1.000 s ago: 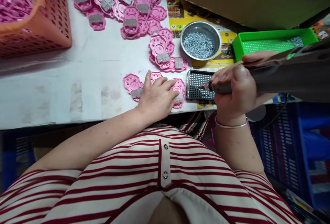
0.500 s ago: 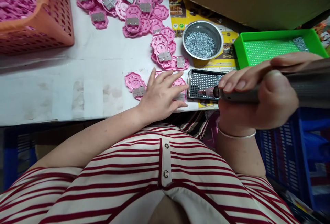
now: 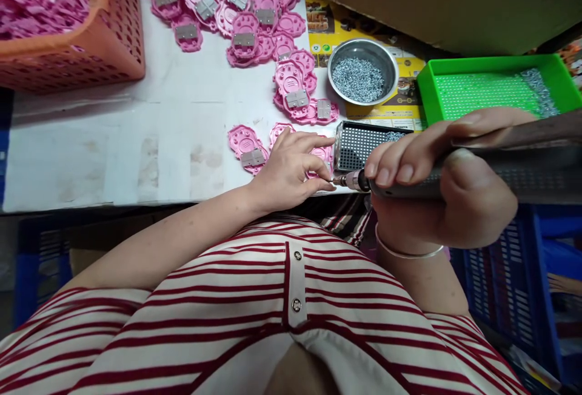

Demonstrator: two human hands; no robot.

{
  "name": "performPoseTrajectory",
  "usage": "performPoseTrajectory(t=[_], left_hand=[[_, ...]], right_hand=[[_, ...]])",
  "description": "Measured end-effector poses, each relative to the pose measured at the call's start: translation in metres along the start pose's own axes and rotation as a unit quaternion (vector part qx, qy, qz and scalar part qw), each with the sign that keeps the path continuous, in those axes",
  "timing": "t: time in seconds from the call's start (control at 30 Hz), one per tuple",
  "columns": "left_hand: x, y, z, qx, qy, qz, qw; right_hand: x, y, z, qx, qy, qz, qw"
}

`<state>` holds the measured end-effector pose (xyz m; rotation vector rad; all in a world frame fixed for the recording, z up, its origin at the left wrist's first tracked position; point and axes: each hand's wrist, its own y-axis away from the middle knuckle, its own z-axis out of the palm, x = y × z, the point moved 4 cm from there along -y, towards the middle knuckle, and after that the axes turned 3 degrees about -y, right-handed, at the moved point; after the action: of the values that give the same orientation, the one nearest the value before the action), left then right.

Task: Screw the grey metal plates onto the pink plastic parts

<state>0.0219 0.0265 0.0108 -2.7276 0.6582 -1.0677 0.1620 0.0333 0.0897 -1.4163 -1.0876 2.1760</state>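
Note:
In my right hand [image 3: 436,183] is a dark electric screwdriver [image 3: 409,186], its bit pointing left. The thumb and forefinger of my left hand [image 3: 291,168] come together right at the bit's tip; anything pinched there is too small to make out. Beneath my left hand lies a pink plastic casing [image 3: 278,131], mostly covered. Another pink casing with a metal plate [image 3: 248,149] lies to its left. Just beyond the bit is a small black perforated tray [image 3: 359,146] with silvery screws at its right end, partly hidden by my right hand.
A steel bowl of screws [image 3: 362,43] and a green tray [image 3: 482,65] stand behind. Pink casings [image 3: 245,37] with metal plates are heaped at the back. An orange basket [image 3: 118,31] of pink parts is at left, a cardboard box [image 3: 431,1] at back right.
My right hand has brought the screwdriver bit from over the black tray left and toward me, to my left hand. My left thumb and forefinger have closed together at its tip. The view has shifted slightly.

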Motion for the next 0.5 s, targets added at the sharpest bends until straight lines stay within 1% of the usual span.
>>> performPoseTrajectory(t=[0.13,0.27,0.43,0.5], left_hand=[[0.0000,-0.0010,0.0014,-0.010,-0.002,-0.015,1.000],[-0.0005,-0.0017,0.0024,-0.027,-0.001,-0.030,0.999],[-0.0008,-0.0018,0.0043,-0.025,0.001,-0.019,1.000],[-0.0004,-0.0016,0.0054,-0.024,-0.007,-0.015,1.000]], right_hand=[[0.0020,0.0026,-0.0006,0.009,0.003,0.017,1.000],[-0.0013,0.0019,0.0005,0.021,0.036,0.016,0.999],[-0.0026,-0.0004,0.0030,0.015,0.048,0.006,0.999],[-0.0026,-0.0006,0.0026,0.009,0.054,0.012,0.998]])
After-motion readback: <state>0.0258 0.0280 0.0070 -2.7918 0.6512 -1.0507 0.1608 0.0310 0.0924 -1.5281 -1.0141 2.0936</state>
